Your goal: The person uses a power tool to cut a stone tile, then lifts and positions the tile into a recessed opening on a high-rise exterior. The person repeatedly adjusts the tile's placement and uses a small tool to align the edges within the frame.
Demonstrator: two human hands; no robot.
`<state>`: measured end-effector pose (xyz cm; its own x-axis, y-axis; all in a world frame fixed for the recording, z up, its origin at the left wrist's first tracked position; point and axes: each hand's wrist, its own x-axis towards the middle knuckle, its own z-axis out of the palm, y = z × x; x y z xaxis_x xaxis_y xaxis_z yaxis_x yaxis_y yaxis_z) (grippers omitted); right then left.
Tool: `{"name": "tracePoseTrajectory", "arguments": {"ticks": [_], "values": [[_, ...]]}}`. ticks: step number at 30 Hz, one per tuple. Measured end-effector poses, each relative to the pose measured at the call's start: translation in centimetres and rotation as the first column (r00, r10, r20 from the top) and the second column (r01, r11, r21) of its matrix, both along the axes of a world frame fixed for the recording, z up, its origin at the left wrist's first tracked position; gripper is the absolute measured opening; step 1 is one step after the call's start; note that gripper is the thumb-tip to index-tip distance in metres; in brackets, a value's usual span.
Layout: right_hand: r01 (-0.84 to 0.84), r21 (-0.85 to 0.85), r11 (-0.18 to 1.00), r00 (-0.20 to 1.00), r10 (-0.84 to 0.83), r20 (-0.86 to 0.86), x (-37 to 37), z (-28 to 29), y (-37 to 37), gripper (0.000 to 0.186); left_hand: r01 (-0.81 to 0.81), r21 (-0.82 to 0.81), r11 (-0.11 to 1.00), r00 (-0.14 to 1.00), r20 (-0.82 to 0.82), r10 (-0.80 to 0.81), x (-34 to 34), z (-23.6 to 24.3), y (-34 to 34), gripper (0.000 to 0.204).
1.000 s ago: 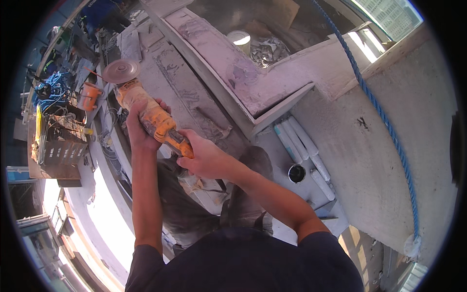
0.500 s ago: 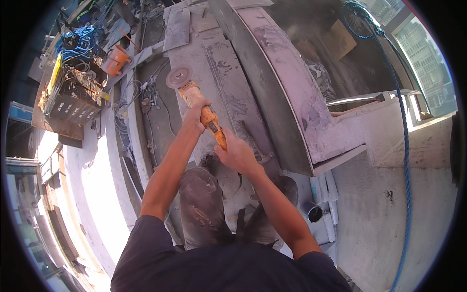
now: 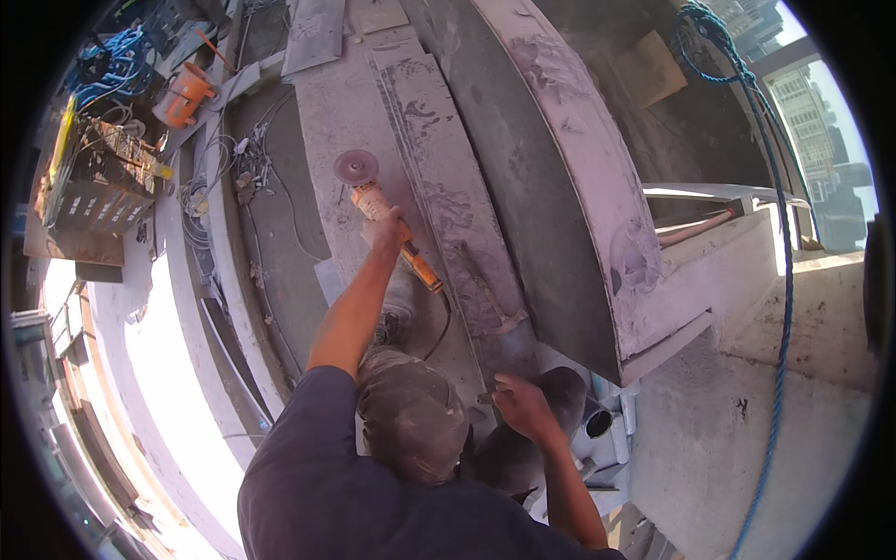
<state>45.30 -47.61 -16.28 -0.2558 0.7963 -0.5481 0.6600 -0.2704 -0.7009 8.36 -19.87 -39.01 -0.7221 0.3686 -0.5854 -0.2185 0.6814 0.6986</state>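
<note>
My left hand (image 3: 383, 227) is wrapped round the body of an orange angle grinder (image 3: 420, 265), just behind its head. The grinder's round disc (image 3: 356, 167) points away from me, over a long dusty slab (image 3: 341, 103). From the tail of its handle a dark cord (image 3: 442, 329) curves down towards my knees. My right hand (image 3: 523, 408) is off the grinder, over my right thigh, with loosely bent fingers a little apart and nothing visible in it. A dust-covered tool shaped like a hammer (image 3: 487, 291) lies on the slab ahead of my right hand.
A raised, dusty panel (image 3: 532, 159) runs along the right. Blue rope (image 3: 784, 308) hangs at the far right. To the left are a plastic crate (image 3: 101, 205), an orange bucket-like container (image 3: 184, 96) and loose cables (image 3: 257, 154). Pale tubes and a dark round opening (image 3: 598, 424) sit by my right knee.
My right hand has let go of the grinder's rear handle and drawn back to my right thigh. The left hand still holds the grinder. My view has shifted somewhat to the right.
</note>
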Motion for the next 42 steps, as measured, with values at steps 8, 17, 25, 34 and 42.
{"name": "tracePoseTrajectory", "arguments": {"ticks": [8,17,25,34,42], "values": [[-0.142,0.044,0.989,0.988,0.144,-0.048,-1.2,4.0,1.7,0.04,0.069,-0.106,0.992,0.958,-0.27,-0.095,-4.0,-8.2,1.1,0.095],[-0.094,-0.038,0.995,0.95,0.078,-0.301,-1.0,9.1,5.6,0.028,0.263,-0.404,0.876,0.852,-0.33,-0.408,-6.7,-8.7,1.2,0.086],[-0.13,-0.112,0.985,0.954,0.093,-0.285,-2.0,10.9,5.5,0.033,0.212,-0.271,0.939,0.922,-0.265,-0.284,-7.1,-7.4,0.2,0.111],[-0.223,-0.057,0.973,0.932,0.196,-0.304,-0.6,16.6,9.3,0.036,0.186,-0.32,0.929,0.925,-0.263,-0.276,-5.6,-5.4,-0.7,0.121],[0.328,0.249,0.911,0.935,-0.275,-0.225,11.1,23.4,13.5,0.03,0.105,0.322,0.941,0.912,-0.408,0.038,-4.2,7.1,-2.9,0.064]]}}
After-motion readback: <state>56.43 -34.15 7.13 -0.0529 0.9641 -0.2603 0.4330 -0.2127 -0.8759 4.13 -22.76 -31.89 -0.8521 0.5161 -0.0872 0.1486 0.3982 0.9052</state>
